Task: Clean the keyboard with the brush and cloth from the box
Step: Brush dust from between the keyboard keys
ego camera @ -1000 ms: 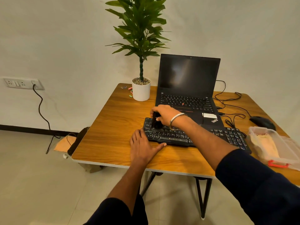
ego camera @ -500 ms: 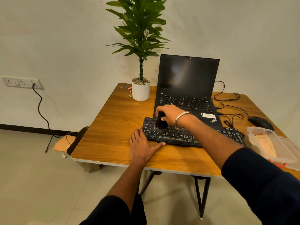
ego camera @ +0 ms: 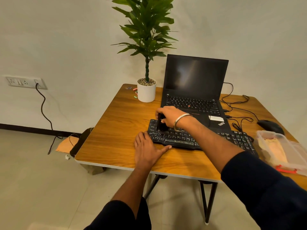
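A black keyboard (ego camera: 235, 138) lies on the wooden table (ego camera: 116, 130) in front of an open laptop. My right hand (ego camera: 171, 116) grips a black brush (ego camera: 161, 125) and holds its bristles on the keys at the keyboard's left end. My left hand (ego camera: 147, 149) lies flat on the table, fingers straight, touching the keyboard's near left corner. A clear plastic box (ego camera: 292, 146) at the right edge holds a pale cloth (ego camera: 274, 148).
The black laptop (ego camera: 194, 83) stands open behind the keyboard. A potted plant (ego camera: 146, 90) is at the back left, a black mouse (ego camera: 270, 126) and cables at the right. Small coloured bits lie near the pot.
My right hand has drifted a little right and then back left with the brush over the keyboard's left keys. The left hand has stayed put.
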